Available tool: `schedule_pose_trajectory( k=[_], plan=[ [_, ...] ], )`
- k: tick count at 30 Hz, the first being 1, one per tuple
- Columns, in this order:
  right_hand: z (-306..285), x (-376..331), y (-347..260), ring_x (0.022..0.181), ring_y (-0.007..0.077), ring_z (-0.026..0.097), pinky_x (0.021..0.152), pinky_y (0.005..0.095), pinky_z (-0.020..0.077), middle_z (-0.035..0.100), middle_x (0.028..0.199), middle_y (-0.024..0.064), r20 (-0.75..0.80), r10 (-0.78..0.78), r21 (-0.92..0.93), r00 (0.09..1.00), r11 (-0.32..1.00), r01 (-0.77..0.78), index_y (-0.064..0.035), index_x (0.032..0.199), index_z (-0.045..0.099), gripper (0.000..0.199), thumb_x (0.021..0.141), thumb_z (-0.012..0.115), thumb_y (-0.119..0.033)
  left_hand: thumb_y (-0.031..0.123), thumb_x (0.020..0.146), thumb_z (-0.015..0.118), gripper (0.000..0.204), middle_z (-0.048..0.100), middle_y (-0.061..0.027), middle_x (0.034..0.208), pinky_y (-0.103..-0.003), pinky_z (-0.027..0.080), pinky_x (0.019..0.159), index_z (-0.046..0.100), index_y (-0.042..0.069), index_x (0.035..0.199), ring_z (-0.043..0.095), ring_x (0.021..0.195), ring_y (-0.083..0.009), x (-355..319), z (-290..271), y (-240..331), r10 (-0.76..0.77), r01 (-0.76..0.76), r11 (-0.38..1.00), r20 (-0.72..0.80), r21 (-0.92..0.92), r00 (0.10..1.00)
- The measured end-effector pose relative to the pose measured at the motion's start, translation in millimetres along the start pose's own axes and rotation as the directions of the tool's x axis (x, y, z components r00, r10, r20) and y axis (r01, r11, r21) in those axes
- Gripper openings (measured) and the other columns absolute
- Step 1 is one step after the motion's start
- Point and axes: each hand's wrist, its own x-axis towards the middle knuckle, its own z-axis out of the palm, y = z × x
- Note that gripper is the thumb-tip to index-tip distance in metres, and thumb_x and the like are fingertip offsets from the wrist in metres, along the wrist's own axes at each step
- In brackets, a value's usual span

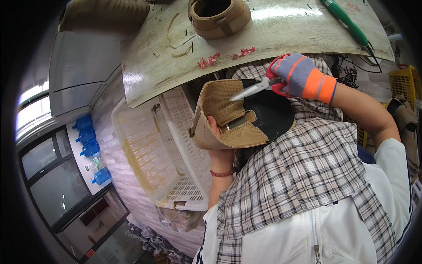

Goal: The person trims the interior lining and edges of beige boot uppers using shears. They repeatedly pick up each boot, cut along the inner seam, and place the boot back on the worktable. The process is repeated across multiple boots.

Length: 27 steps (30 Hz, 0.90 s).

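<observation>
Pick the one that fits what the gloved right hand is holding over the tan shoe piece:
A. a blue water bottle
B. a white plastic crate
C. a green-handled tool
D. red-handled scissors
D: the right hand in its grey and orange glove grips red-handled scissors, with the blades pointing at the tan shoe piece that the left hand holds from below.

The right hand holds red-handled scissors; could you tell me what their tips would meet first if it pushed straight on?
The right hand aims the scissors at the tan shoe upper; the tips seem already there, though depth is unclear.
</observation>
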Motion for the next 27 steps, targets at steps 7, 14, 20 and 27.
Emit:
schedule_pose_trajectory(
  k=[7,14,20,27],
  plan=[
    [-3,-3,-27,0.095,0.0268,0.065,0.084,0.0374,0.0515,0.068,0.095,0.0067,-0.039,-0.077,-0.095,0.996,0.993,0.073,-0.0141,0.098,0.070,0.033,0.067,0.083,-0.021,0.043,0.103,0.049,0.058,0.057,-0.0144,0.137,-0.041,0.050,0.102,0.045,-0.002,0.140,0.058,0.121,-0.0264,14,-11,-7,0.005,-0.010,0.996,0.056,0.089,0.998],
    [11,23,-24,0.085,0.0272,0.067,0.078,0.0368,0.0537,0.069,0.086,0.0065,-0.003,-0.111,-0.216,0.994,0.970,0.108,-0.0154,0.097,0.072,0.026,0.074,0.080,-0.024,0.041,0.103,0.051,0.055,0.058,-0.0125,0.136,-0.042,0.049,0.102,0.048,0.000,0.138,0.058,0.121,-0.0262,18,-15,-13,0.073,-0.072,0.996,-0.014,0.048,0.997],
    [1,-7,-11,0.083,0.0293,0.068,0.076,0.0384,0.0539,0.070,0.086,0.0077,0.031,0.063,0.025,0.998,0.998,-0.064,-0.0138,0.101,0.072,0.027,0.077,0.078,-0.025,0.038,0.104,0.050,0.049,0.058,-0.0102,0.136,-0.039,0.049,0.102,0.049,0.001,0.138,0.056,0.122,-0.0233,17,-12,-10,0.043,-0.041,0.999,0.057,-0.027,0.997],
    [4,-33,-12,0.086,0.0321,0.067,0.076,0.0410,0.0536,0.069,0.088,0.0112,0.305,0.037,0.085,0.952,0.994,-0.066,-0.0096,0.103,0.071,0.036,0.077,0.076,-0.034,0.043,0.102,0.053,0.059,0.057,-0.0123,0.137,-0.042,0.050,0.102,0.043,0.002,0.142,0.058,0.121,-0.0264,20,-1,0,0.076,-0.045,0.993,0.283,-0.112,0.956]
  ],
)
